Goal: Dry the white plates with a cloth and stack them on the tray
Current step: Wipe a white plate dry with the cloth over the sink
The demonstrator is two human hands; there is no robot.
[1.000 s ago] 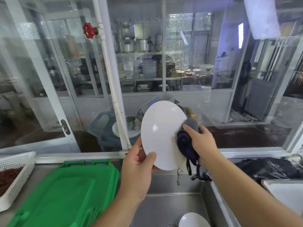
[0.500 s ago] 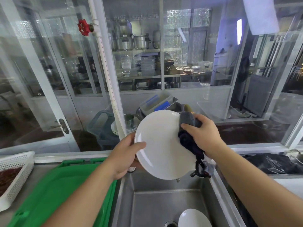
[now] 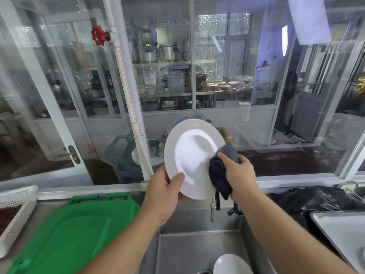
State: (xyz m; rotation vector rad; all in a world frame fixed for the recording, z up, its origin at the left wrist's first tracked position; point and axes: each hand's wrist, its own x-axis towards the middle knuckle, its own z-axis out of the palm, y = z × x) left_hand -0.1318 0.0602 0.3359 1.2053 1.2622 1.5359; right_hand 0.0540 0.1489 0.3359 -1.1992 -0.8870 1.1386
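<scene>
The left hand (image 3: 164,191) pinches the white plate (image 3: 194,158) at its lower left rim; the right hand (image 3: 238,172) clenches the dark cloth (image 3: 219,175) against its lower right, the green tray (image 3: 65,232) down left

Glass partition (image 3: 233,76) with white pipe (image 3: 126,91), red valve (image 3: 98,35), steel shelving (image 3: 167,64) beyond.

Single head-worn view, facing forward and down, close over sink (image 3: 197,244), glass partition (image 3: 227,76) behind
</scene>
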